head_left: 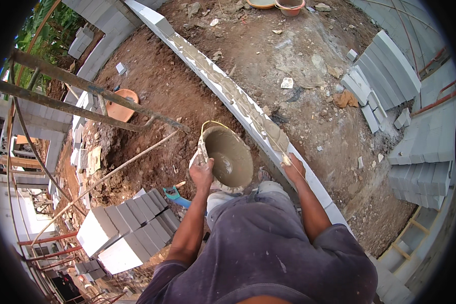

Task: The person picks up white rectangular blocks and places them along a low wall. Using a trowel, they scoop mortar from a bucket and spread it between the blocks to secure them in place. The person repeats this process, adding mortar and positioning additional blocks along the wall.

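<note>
My left hand [203, 172] grips the rim of a bucket [228, 162] with wet grey mortar inside and a thin yellow handle arched over it. My right hand [294, 168] is closed on the pale handle of a trowel, its mortar-covered blade [278, 137] on top of a long low wall of white blocks [323, 201]. A bed of mortar [223, 86] runs along that wall, with a thin string along it. A teal-handled saw [179, 197] lies left of the bucket.
Metal scaffold bars [86, 111] cross the left side. An orange basin [122, 105] sits on dirt beyond them. Grey blocks are stacked at lower left [131, 228] and right [385, 66]. Two containers [289, 7] stand at the top. A wooden ladder [415, 228] is at lower right.
</note>
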{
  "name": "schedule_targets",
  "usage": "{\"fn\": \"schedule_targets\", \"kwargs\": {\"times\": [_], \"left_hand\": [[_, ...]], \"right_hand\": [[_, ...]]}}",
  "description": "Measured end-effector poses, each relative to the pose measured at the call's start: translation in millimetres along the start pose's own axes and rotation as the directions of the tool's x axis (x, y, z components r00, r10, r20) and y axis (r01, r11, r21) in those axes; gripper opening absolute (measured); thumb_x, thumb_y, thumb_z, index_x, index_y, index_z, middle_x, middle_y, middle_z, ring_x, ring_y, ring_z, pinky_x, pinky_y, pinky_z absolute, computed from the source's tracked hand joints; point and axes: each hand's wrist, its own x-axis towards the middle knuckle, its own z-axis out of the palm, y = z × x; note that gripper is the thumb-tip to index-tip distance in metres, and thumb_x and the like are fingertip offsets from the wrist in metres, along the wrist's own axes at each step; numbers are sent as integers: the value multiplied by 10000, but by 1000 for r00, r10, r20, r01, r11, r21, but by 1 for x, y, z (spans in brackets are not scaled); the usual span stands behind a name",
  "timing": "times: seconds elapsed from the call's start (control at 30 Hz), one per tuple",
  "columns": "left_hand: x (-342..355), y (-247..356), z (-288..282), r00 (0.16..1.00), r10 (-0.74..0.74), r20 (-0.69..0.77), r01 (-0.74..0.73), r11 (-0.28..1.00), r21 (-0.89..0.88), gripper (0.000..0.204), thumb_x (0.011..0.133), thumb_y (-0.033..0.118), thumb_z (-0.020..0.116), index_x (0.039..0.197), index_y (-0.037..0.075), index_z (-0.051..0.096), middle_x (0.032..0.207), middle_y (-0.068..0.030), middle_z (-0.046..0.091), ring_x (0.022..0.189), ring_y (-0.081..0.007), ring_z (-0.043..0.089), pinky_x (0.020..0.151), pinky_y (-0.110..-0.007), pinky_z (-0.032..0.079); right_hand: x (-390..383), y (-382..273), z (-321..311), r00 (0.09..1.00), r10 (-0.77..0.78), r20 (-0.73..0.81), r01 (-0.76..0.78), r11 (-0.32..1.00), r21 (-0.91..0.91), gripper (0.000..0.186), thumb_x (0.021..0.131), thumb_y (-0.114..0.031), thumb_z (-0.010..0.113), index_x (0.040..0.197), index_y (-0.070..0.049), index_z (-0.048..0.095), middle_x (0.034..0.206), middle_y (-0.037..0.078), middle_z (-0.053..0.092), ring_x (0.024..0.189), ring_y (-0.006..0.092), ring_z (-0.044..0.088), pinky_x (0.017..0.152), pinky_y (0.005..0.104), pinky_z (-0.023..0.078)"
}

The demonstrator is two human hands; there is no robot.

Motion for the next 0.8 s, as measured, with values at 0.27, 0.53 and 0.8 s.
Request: {"fn": "schedule_targets", "kwargs": {"times": [0.27,0.53,0.8], "left_hand": [[1,-2,-16,999,-54,-3,54,998,-27,331,813,165,749,1083,-23,712,842,-85,723,738,-168,643,739,-343,520],[3,-6,-16,997,-66,-29,64,996,-68,318,810,166,748,1052,-37,715,807,-72,714,703,-153,616,706,-341,509],[0,14,-9,998,-43,44,41,997,60,349,796,204,765,1045,-36,718,821,-137,738,708,-187,660,725,-378,524]], "right_hand": [[-41,33,-13,998,42,-38,-48,980,-192,428,880,-331,694,1257,-166,576,1153,136,660,1104,358,647,903,508,525],[-45,24,-9,992,47,-117,-76,964,-254,428,877,-237,714,1265,-160,550,1122,145,622,1022,364,675,821,509,548],[33,-9,18,985,-60,-162,2,941,-337,448,870,-167,694,1288,-145,534,1126,148,611,1033,349,672,833,501,559]]}}
